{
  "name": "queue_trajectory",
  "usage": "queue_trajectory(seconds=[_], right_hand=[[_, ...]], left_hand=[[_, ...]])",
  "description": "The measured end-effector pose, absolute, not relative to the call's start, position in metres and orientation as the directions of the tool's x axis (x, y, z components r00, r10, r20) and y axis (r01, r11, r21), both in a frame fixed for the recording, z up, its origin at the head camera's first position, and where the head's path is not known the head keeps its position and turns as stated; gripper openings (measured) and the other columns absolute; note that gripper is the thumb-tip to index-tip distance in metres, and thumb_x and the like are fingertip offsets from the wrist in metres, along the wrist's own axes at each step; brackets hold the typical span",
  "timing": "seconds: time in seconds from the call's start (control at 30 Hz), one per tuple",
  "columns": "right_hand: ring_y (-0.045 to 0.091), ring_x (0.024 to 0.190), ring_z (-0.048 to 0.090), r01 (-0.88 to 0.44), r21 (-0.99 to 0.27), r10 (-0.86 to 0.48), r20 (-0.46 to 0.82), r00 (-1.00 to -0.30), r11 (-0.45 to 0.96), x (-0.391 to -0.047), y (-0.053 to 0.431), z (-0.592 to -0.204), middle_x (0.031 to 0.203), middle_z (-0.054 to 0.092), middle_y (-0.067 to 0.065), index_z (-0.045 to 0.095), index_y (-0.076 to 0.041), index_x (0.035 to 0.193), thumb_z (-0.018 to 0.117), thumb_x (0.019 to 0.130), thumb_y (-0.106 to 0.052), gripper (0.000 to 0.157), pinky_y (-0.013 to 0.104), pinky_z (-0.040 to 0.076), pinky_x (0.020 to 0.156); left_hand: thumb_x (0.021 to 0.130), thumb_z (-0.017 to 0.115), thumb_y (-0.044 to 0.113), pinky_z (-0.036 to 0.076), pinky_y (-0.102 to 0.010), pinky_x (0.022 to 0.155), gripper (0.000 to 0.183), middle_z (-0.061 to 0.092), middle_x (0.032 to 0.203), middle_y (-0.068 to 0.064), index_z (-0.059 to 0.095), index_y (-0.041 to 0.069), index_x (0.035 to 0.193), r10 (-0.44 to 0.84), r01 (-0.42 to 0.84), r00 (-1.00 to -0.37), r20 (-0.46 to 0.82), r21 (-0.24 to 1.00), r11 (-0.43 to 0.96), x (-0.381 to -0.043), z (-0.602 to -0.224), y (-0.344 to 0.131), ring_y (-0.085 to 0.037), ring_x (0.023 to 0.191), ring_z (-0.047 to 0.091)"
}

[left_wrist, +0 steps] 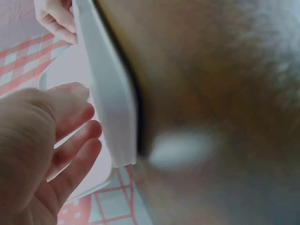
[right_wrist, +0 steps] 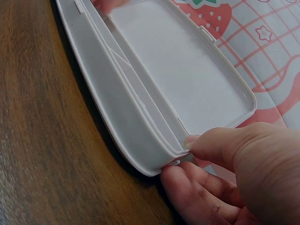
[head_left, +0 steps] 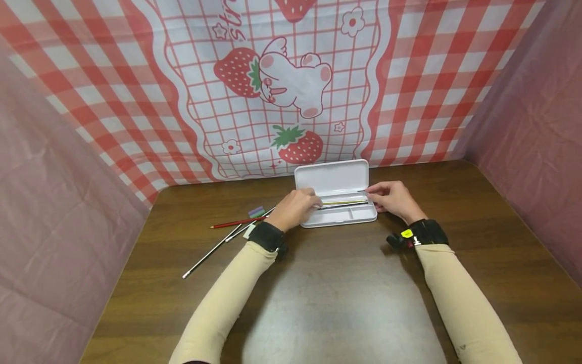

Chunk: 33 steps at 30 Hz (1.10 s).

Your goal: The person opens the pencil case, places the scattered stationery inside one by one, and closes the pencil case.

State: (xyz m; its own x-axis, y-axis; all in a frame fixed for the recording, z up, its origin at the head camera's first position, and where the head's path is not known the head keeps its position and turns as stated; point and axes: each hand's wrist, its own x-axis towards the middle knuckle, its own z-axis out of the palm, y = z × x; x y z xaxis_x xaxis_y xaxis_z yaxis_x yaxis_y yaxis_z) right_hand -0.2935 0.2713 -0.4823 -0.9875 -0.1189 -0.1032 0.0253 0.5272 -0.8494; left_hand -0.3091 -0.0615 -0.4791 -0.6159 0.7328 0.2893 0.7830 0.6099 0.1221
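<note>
A white pencil case [head_left: 332,178] stands on the table with its lid tipped up behind it. In its tray lie a yellowish pencil [head_left: 343,202] and a dark pencil [head_left: 347,205]. My left hand [head_left: 295,208] is over the tray's left end, beside the pencils' left ends. The left wrist view shows its fingers [left_wrist: 86,129] loosely bent, with nothing visibly pinched; the index fingertip is hidden. At the opposite end my right hand [head_left: 394,198] grips the case's corner, thumb [right_wrist: 194,141] on the rim and fingers lower down against the end wall.
Left of the case lie a red pencil [head_left: 232,223], a black-and-white pencil [head_left: 211,252] with an eraser tip, and another pencil [head_left: 234,235]. Near them are a purple-and-green block [head_left: 256,212] and a white block [head_left: 248,231]. A strawberry-print cloth [head_left: 414,101] hangs behind.
</note>
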Motion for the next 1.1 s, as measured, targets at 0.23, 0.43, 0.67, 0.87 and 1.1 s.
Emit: queue_trajectory(seconds=[0.23,0.43,0.67,0.87,1.1], right_hand=[[0.008,0.078,0.066,0.013,-0.851,-0.120,-0.090,-0.989,0.525,-0.294,0.271,-0.481,0.113,0.071,0.017,0.073,0.006,0.140,0.076,0.109,-0.019,0.040,0.019,0.064,0.071],[0.008,0.078,0.066,0.014,-0.854,-0.123,-0.092,-0.988,0.520,-0.294,0.270,-0.481,0.112,0.071,0.016,0.073,0.006,0.139,0.075,0.109,-0.018,0.039,0.020,0.065,0.072],[0.008,0.076,0.065,0.023,-0.857,-0.118,-0.097,-0.988,0.514,-0.297,0.268,-0.484,0.110,0.071,0.015,0.074,0.006,0.139,0.076,0.108,-0.017,0.038,0.020,0.065,0.071],[0.010,0.078,0.066,0.022,-0.853,-0.116,-0.096,-0.989,0.522,-0.294,0.268,-0.481,0.113,0.070,0.019,0.074,0.005,0.139,0.075,0.108,-0.017,0.038,0.020,0.065,0.072],[0.011,0.079,0.066,0.036,-0.849,-0.115,-0.113,-0.987,0.527,-0.292,0.269,-0.480,0.118,0.070,0.021,0.072,0.006,0.141,0.076,0.108,-0.019,0.041,0.019,0.065,0.073]], left_hand=[[0.105,0.080,0.025,0.065,-0.039,0.086,0.020,0.078,0.104,-0.008,0.085,0.009,0.116,0.717,0.774,-0.619,0.320,0.093,0.626,-0.288,-0.443,-0.058,-0.025,0.096,0.077],[0.109,0.076,0.028,0.064,-0.039,0.083,0.020,0.075,0.101,-0.006,0.085,0.010,0.115,0.721,0.789,-0.599,0.349,0.106,0.605,-0.293,-0.457,-0.062,-0.021,0.094,0.074],[0.106,0.077,0.028,0.060,-0.051,0.075,0.017,0.073,0.098,-0.003,0.084,0.014,0.111,0.720,0.802,-0.555,0.417,0.040,0.595,-0.304,-0.494,-0.080,-0.018,0.090,0.071],[0.104,0.079,0.020,0.063,-0.041,0.078,0.012,0.075,0.098,-0.006,0.083,0.009,0.107,0.712,0.797,-0.547,0.440,0.015,0.604,-0.279,-0.476,-0.097,-0.022,0.090,0.073],[0.102,0.081,0.017,0.062,-0.040,0.080,0.011,0.073,0.096,-0.008,0.082,0.008,0.107,0.719,0.778,-0.586,0.373,0.012,0.628,-0.259,-0.459,-0.111,-0.025,0.090,0.072]])
